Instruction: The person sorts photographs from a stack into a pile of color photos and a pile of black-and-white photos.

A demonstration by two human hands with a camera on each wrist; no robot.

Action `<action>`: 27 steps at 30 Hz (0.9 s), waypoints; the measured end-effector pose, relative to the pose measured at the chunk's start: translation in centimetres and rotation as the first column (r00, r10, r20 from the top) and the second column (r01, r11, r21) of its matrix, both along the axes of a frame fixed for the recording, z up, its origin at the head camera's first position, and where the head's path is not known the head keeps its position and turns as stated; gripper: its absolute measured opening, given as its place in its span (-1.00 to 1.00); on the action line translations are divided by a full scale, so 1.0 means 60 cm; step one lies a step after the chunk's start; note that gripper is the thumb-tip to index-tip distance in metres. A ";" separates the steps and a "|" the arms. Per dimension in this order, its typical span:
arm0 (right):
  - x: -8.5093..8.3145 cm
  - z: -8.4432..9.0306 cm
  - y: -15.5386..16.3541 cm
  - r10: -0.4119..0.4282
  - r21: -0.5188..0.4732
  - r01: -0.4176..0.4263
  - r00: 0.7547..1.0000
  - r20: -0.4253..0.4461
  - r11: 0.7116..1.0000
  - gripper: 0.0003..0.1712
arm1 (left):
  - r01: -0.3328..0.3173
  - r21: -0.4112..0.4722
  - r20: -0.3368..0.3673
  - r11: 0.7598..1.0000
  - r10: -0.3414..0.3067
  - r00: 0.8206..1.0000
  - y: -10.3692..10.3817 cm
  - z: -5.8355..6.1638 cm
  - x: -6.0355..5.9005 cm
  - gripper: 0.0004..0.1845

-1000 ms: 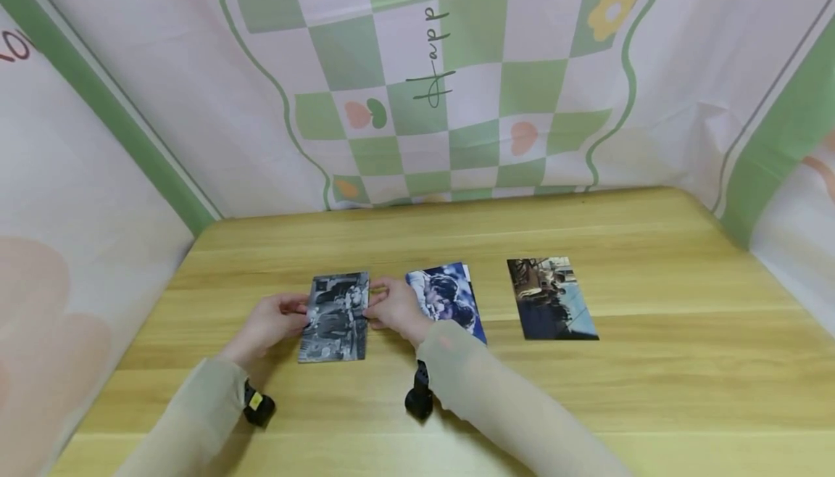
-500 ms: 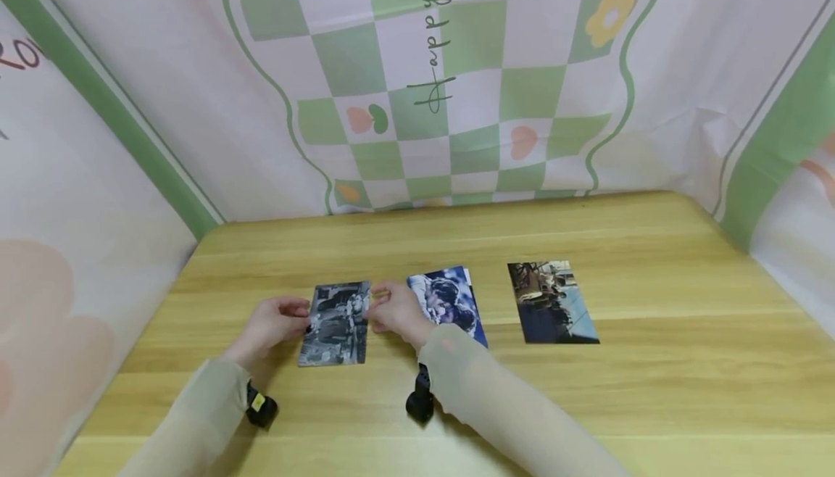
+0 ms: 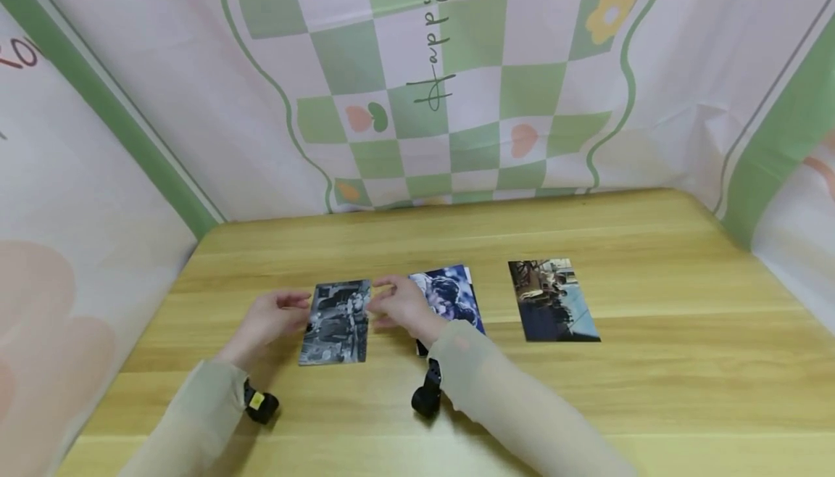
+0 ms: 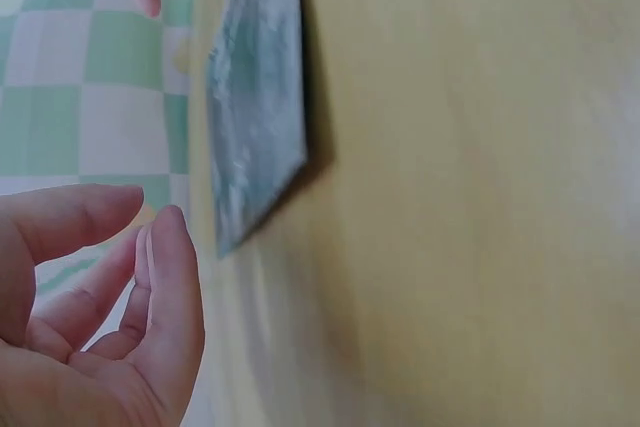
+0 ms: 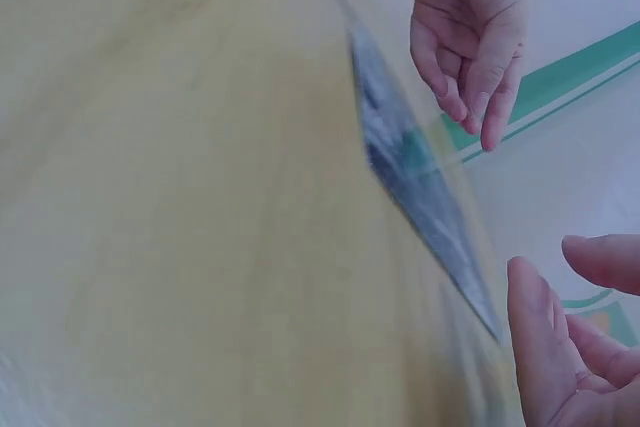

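Flat on the pale wooden table (image 3: 587, 404) lies a black-and-white rectangular photo print (image 3: 335, 321), with the left hand (image 3: 267, 320) and right hand (image 3: 401, 307) just off its side edges, fingers loosely relaxed, holding nothing. Beside it lie a blue-toned photo print (image 3: 453, 296) and a dark street-scene photo print (image 3: 551, 300).

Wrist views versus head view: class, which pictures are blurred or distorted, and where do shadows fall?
Head view: sharp, evenly lit, the pale wooden table bowed by a wide lens, soft shadows under both sleeves. Left wrist view: the black-and-white photo card is smeared and seen edge-on, casting a dark shadow on the wood, while the left hand looks sharper. Right wrist view: card and wood streaked by blur; the right hand's fingers are clearer.
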State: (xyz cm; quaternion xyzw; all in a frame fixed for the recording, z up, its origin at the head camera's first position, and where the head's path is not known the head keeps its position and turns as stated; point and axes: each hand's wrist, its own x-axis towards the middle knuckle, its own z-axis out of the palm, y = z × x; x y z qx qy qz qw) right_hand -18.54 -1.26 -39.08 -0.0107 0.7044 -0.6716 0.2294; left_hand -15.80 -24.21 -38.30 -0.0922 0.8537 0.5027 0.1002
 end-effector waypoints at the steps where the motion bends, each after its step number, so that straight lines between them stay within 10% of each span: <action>1: -0.001 0.002 0.003 0.000 -0.004 0.000 1.000 -0.002 1.000 -0.44 | 0.001 0.009 -0.002 1.000 -0.001 1.000 0.002 0.002 0.000 -0.57; 27: 0.012 0.052 0.090 0.019 -0.099 -0.024 0.998 -0.059 0.995 -0.52 | 0.066 0.304 -0.015 0.951 -0.064 0.998 0.114 0.013 -0.004 -0.62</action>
